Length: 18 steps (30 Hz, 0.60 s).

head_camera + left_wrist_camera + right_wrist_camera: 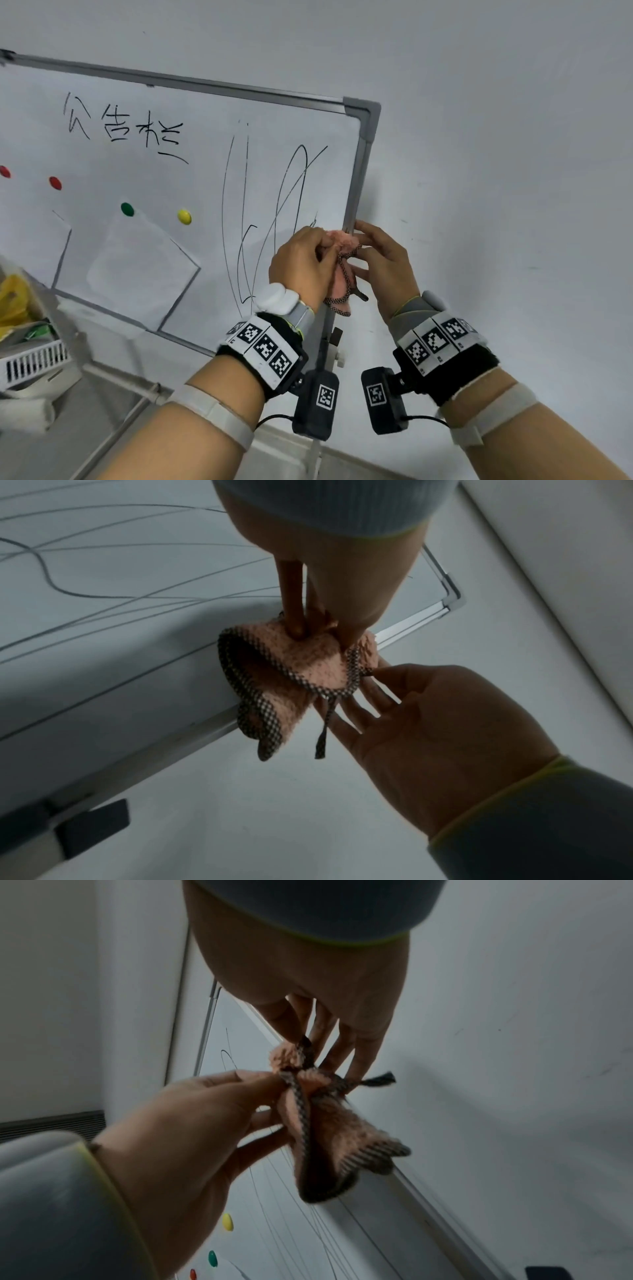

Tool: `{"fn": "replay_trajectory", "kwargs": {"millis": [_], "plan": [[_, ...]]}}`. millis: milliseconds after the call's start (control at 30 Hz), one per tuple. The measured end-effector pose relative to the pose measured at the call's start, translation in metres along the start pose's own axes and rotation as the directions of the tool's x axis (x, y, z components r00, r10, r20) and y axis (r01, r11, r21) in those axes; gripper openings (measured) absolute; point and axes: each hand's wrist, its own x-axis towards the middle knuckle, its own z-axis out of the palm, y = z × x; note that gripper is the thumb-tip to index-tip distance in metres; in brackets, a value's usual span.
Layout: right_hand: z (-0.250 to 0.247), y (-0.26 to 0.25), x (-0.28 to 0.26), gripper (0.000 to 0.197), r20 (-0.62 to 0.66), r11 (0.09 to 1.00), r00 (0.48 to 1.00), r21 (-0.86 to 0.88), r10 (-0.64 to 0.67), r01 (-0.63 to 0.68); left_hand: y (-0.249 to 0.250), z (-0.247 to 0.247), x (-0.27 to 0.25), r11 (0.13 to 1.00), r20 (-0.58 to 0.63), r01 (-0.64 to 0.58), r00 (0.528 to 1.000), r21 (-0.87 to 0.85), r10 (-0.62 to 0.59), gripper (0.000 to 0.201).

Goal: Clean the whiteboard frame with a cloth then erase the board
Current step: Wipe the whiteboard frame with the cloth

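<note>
The whiteboard (171, 192) has black writing and scribbled lines, and a grey frame (359, 171) runs round it. In front of the frame's right side, both hands hold up a pink fluffy cloth (340, 240) with checkered trim. My left hand (318, 250) pinches the top of the bunched cloth (291, 664) between thumb and fingers (298, 626). My right hand (363, 253) pinches the trim at the cloth's edge, its other fingers (363, 704) spread out. In the right wrist view the cloth (329, 1123) hangs down between my left hand (260, 1085) and my right hand (308, 1034).
Red (55, 183), green (127, 209) and yellow (184, 216) magnets and a paper sheet (137, 267) sit on the board. A white basket (34, 363) and a yellow bag (13, 301) stand at lower left. A black clamp (337, 335) sits below the hands. Bare wall lies to the right.
</note>
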Motion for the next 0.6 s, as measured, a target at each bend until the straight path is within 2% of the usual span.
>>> {"fn": "replay_trajectory", "kwargs": {"millis": [133, 267, 367, 467, 600], "plan": [[0.0, 0.0, -0.001, 0.044, 0.003, 1.0, 1.0, 0.013, 0.028, -0.028, -0.001, -0.002, -0.007, 0.998, -0.006, 0.069, 0.998, -0.009, -0.069, 0.012], [0.003, 0.001, -0.004, 0.03, -0.018, 1.0, 1.0, 0.02, 0.025, -0.024, 0.017, -0.007, 0.014, 0.993, -0.05, 0.1, 0.993, -0.066, -0.103, 0.018], [0.002, 0.001, -0.003, 0.032, -0.035, 0.995, 0.997, 0.073, 0.069, -0.066, 0.027, -0.009, 0.023, 0.993, -0.056, 0.094, 0.994, -0.073, -0.098, 0.018], [0.001, 0.001, -0.002, 0.036, -0.042, 0.991, 0.993, 0.074, 0.111, -0.108, 0.028, -0.007, 0.021, 0.986, -0.05, 0.152, 0.986, -0.068, -0.156, 0.019], [-0.004, 0.001, 0.001, 0.042, -0.046, 0.993, 0.993, 0.053, 0.109, -0.107, 0.015, 0.003, 0.001, 0.969, 0.035, 0.246, 0.969, -0.033, -0.245, 0.018]]}}
